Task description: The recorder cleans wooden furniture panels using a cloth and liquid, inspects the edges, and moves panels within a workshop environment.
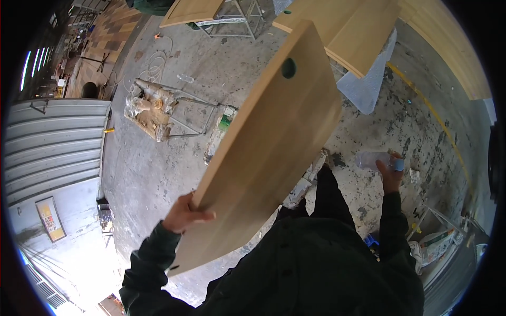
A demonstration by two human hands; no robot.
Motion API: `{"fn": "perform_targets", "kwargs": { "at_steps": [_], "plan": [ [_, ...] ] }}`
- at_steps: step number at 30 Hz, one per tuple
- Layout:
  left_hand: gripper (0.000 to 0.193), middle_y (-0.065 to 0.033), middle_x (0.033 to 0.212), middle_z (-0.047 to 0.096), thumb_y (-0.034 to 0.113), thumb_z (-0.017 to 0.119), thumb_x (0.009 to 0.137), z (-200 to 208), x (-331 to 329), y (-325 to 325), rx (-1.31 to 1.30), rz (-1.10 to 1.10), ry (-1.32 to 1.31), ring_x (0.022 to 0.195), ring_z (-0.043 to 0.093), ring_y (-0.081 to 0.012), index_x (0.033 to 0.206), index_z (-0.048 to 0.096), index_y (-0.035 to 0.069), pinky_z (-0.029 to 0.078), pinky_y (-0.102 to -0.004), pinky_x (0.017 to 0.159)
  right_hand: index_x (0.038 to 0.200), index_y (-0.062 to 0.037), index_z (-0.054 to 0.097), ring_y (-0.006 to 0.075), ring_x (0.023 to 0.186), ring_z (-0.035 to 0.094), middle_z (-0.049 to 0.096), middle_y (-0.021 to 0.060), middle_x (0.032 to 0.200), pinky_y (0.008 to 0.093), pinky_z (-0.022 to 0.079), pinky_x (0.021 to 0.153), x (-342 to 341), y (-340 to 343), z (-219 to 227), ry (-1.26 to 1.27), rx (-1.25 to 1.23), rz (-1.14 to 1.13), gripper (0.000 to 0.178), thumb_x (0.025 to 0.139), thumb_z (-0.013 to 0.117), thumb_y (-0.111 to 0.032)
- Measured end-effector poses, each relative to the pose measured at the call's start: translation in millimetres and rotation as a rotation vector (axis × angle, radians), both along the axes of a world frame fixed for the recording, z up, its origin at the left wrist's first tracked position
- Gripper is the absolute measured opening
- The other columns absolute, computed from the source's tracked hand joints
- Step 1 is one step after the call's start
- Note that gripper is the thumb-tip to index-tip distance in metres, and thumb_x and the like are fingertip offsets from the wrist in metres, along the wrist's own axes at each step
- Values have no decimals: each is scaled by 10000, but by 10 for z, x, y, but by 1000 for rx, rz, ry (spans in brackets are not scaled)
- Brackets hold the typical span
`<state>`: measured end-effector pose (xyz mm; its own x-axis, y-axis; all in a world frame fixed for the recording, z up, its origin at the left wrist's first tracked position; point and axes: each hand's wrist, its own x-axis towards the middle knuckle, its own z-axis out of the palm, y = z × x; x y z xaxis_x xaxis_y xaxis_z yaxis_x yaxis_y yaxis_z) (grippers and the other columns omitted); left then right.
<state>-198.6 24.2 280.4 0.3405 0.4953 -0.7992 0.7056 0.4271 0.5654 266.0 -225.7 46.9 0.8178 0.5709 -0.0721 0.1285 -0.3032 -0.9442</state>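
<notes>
One wooden panel [266, 142] stands tilted up on its long edge, slanting across the floor in front of the person. I count one dark oval hole [289, 68] near its far end and a small dark mark [174, 267] at the near corner. The left hand [190, 213] grips the panel's left edge, thumb lying over the broad face. The right hand [390, 171], well apart from the wood, is closed around one clear plastic item [371, 159] with a pale blue end [399, 164], perhaps a bottle; any label is too small to tell. A whitish support [213, 139] shows beside the panel, a patch of green on it; whether the panel rests there, I cannot tell.

Farther off, at least two more pieces of wood lie past the panel: a wide board [363, 26] above a sheet of bubble wrap [369, 92], and a long pale one [453, 50] at the right. Another wooden panel [192, 11] sits on one metal trestle [229, 29]; a second metal stand [153, 110] has a messy, covered top. One yellow line [427, 102] crosses the stained floor [174, 168]. One printed poster [50, 218], orange and white, hangs on the wall, and one printed bag [437, 245] sits at the right; I cannot read either from here.
</notes>
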Motion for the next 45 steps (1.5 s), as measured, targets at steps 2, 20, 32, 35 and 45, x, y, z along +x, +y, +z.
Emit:
{"fn": "perform_targets", "kwargs": {
  "at_steps": [2, 20, 32, 35, 45],
  "plan": [
    [304, -4, 728, 598, 212, 728, 704, -205, -167, 329, 60, -92, 70, 663, 530, -79, 880, 617, -9, 444, -242, 617, 1105, -33, 478, 175, 922, 528, 542, 77, 1022, 303, 440, 805, -19, 74, 54, 5, 0, 12, 557, 631, 766, -84],
    [466, -66, 951, 641, 385, 656, 728, -3789, -873, 2503, 456, 234, 32, 894, 562, -142, 979, 643, -8, 420, -270, 801, 1112, -80, 453, 142, 896, 522, 512, 29, 989, 291, 475, 764, 13, -550, 96, 26, -222, -205, 498, 689, 712, -31],
    [706, -124, 779, 657, 715, 561, 610, -4166, -797, 2339, 581, 176, 495, 814, 615, -227, 800, 694, 49, 447, -342, 755, 1093, -66, 471, 153, 860, 502, 518, 40, 954, 268, 437, 756, -223, 263, -103, 3, -324, -33, 527, 652, 755, -114],
    [689, -150, 827, 653, 743, 523, 610, -4053, -323, 2170, 544, 152, 614, 858, 613, -275, 794, 704, 105, 458, -368, 755, 1098, -63, 467, 160, 878, 494, 501, 42, 980, 277, 424, 791, -163, 275, -19, -49, -291, -8, 548, 642, 763, -131],
    [624, -124, 914, 626, 691, 577, 614, -3974, -285, 1897, 683, 397, 716, 895, 589, -283, 832, 704, 120, 450, -376, 793, 1154, -52, 425, 196, 992, 455, 475, 71, 1080, 319, 408, 852, 75, 672, -43, -141, -290, 159, 561, 686, 718, -153]
  ]
}}
